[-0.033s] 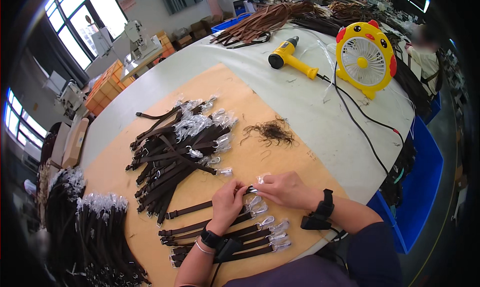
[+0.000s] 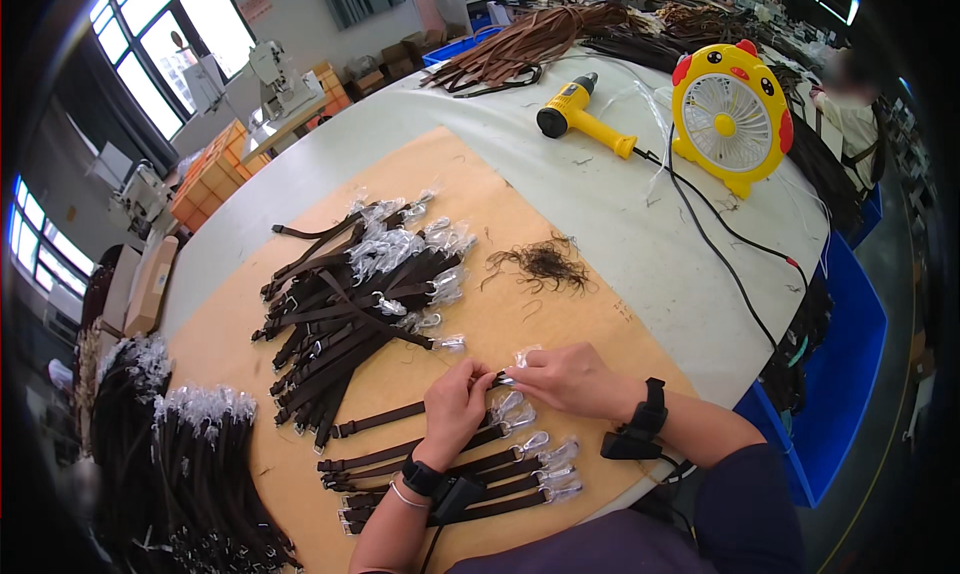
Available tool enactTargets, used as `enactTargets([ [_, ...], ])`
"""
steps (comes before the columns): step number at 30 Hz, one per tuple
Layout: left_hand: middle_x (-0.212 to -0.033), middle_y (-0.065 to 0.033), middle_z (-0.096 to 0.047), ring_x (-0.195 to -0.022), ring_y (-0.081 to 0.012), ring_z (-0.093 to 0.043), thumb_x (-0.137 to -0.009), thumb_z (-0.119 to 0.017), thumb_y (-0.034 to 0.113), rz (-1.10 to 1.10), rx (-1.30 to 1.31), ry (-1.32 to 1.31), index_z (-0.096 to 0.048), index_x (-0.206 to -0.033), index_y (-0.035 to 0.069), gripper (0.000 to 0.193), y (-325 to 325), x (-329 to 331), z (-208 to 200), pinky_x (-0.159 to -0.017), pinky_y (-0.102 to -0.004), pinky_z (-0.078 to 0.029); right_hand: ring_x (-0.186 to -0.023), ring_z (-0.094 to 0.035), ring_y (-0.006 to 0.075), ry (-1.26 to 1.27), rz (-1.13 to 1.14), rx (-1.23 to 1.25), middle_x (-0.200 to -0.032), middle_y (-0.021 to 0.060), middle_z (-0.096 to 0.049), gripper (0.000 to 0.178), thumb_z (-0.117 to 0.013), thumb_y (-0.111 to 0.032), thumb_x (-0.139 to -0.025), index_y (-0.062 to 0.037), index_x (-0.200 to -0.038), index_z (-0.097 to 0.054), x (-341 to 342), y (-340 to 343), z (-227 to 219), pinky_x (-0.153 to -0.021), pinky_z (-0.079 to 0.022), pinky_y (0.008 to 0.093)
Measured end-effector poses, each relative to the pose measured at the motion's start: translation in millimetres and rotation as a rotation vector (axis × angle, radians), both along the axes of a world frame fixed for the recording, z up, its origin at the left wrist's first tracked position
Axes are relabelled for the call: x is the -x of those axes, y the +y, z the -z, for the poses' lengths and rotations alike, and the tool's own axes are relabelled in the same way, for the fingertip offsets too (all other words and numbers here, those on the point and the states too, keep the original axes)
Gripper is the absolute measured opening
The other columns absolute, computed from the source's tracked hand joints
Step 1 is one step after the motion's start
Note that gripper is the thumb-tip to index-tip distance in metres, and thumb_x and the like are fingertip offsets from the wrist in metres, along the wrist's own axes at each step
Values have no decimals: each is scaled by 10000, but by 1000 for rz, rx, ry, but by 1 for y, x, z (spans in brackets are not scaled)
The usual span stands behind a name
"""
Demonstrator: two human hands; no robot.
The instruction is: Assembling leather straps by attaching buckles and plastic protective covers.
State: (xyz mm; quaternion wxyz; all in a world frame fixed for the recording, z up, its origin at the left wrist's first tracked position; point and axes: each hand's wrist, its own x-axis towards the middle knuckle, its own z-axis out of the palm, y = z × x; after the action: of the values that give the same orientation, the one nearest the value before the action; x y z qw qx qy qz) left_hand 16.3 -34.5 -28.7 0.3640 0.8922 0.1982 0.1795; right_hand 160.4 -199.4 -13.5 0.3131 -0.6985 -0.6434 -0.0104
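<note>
My left hand (image 2: 455,409) pinches a dark brown strap (image 2: 385,418) close to one end, and its buckled tail runs out leftward over the tan sheet. Meeting it fingertip to fingertip, my right hand (image 2: 568,379) is closed on the same end, where a bit of shiny metal shows between the fingers. Clear plastic wrap (image 2: 527,354) sticks up behind the right fingers; the clip itself is mostly hidden. Below my hands lie several similar straps (image 2: 500,477) side by side, their metal clips (image 2: 560,454) bagged in clear plastic. A heap of such straps (image 2: 350,314) lies beyond my left hand.
Dark thread scraps (image 2: 545,264) sit on the tan sheet (image 2: 590,324). Farther off are a yellow heat gun (image 2: 585,119), a chick-shaped fan (image 2: 728,119) and brown strips (image 2: 540,39). Bundled straps (image 2: 210,474) hang at the left edge. A blue bin (image 2: 840,394) stands right; a person (image 2: 850,114) sits beyond.
</note>
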Motion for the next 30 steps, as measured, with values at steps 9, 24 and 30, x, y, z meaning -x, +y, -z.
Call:
enactTargets([
  [9,-787,-132,-667,-713,-311,-665,-906,-704,166,13,-5,-1,-650,-912,56,123,-1,3,0,-619,-390,-500,-652,-642,275,-6,26,26,-757,68,-594,102,-671,-236,-917,-135,-909,-682,7,4,-3,-558,-504,394],
  [24,-783,-113,-694,-689,-196,-685,-927,-668,59,20,238,-72,-639,-935,-2,67,7,4,3,-630,-309,-513,-652,-645,290,123,42,-67,-755,81,-603,115,-683,-232,-908,-118,-900,-680,10,6,3,-559,-508,406],
  [30,-759,-108,-686,-681,-173,-678,-929,-667,51,29,262,-74,-636,-936,-15,73,7,3,3,-634,-293,-515,-638,-633,263,15,56,8,-740,59,-591,159,-711,-238,-900,-123,-1007,-733,13,7,3,-556,-502,378],
])
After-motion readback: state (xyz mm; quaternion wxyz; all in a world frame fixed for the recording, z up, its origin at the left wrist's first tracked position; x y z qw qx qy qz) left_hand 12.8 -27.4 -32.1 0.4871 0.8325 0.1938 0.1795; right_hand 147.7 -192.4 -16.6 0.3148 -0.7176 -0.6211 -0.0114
